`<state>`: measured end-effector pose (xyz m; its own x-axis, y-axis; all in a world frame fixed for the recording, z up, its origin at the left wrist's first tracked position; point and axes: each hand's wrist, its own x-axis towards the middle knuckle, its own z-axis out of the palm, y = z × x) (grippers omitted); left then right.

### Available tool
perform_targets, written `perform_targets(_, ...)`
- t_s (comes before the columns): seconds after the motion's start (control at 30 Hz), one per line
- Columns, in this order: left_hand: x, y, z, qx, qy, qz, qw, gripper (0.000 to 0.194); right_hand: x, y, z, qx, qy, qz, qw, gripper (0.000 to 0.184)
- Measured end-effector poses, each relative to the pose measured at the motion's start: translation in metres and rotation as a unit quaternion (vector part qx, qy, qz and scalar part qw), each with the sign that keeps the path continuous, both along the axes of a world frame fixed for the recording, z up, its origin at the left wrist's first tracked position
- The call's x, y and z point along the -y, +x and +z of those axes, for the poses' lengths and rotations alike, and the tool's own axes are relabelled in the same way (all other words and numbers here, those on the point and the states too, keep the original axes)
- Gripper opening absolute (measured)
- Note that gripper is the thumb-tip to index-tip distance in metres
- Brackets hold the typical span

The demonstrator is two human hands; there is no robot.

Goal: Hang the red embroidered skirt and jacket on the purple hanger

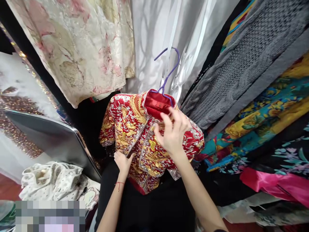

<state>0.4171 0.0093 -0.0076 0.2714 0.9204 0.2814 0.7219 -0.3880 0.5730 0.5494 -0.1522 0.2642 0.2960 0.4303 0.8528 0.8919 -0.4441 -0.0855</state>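
A red jacket (pixel 127 116) with gold and silver embroidery lies across the lap, its collar away from me. A purple wire hanger (pixel 166 82) pokes out of the neck opening, its hook pointing up. My left hand (pixel 122 162) grips the jacket's front edge low on the left, thumb on top, fingers curled on the cloth. Over the right side of the collar, my right hand (pixel 173 129) is raised with its fingers spread and slightly blurred. Nothing shows between those fingers. The jacket's right shoulder is partly hidden behind that hand.
Floral cream fabric (pixel 91 48) hangs at upper left, beside a white sheer curtain (pixel 152 35). A grey knitted garment (pixel 241 61) and colourful floral clothes (pixel 260 122) hang on the right. A dark chair back (pixel 53 138) and crumpled dotted white cloth (pixel 51 180) are at left.
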Motion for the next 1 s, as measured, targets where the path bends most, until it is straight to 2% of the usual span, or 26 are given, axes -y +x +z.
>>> perform_targets(0.03,0.001,0.003,0.002,-0.018,0.003,0.029,0.999,0.064,-0.006,-0.007,0.001,-0.01,-0.014,0.014,1.0,0.043)
perform_targets(0.1,0.001,0.004,0.005,-0.032,-0.005,0.046,0.998,0.046,-0.02,-0.017,0.005,-0.036,-0.038,0.015,0.999,0.045)
perform_targets(0.2,0.002,-0.011,0.006,-0.018,-0.021,-0.003,1.0,0.01,-0.035,-0.021,0.011,-0.061,-0.029,-0.013,0.998,0.032)
perform_targets(0.33,0.011,-0.053,0.019,0.021,-0.027,-0.098,0.995,0.029,-0.042,-0.019,0.02,-0.049,-0.019,0.039,0.998,0.023)
perform_targets(0.43,0.027,-0.074,0.043,0.136,0.018,-0.117,0.984,0.04,-0.043,-0.027,0.037,-0.081,-0.029,0.091,0.992,0.025)
perform_targets(0.53,0.059,-0.075,0.069,0.23,0.096,-0.154,0.956,0.041,-0.035,-0.038,0.066,-0.118,-0.054,0.16,0.979,0.026)
perform_targets(0.63,0.101,-0.059,0.079,0.257,0.146,-0.209,0.932,0.039,-0.016,-0.042,0.092,-0.12,-0.046,0.204,0.971,0.023)
perform_targets(0.7,0.127,-0.044,0.075,0.208,0.111,-0.261,0.936,0.036,-0.003,-0.037,0.098,-0.108,-0.044,0.213,0.97,0.022)
perform_targets(0.77,0.146,-0.03,0.07,0.097,0.029,-0.297,0.95,0.029,0.007,-0.027,0.096,-0.087,-0.07,0.199,0.974,0.023)
perform_targets(0.83,0.159,-0.018,0.071,-0.02,-0.054,-0.313,0.948,0.021,0.014,-0.015,0.093,-0.065,-0.09,0.175,0.978,0.023)
perform_targets(0.9,0.172,-0.01,0.079,-0.086,-0.099,-0.337,0.932,0.016,0.017,-0.004,0.095,-0.054,-0.055,0.158,0.984,0.023)
perform_targets(1.0,0.193,0.005,0.097,-0.09,-0.102,-0.392,0.91,0.015,0.015,0.006,0.1,-0.041,0.053,0.16,0.985,0.026)
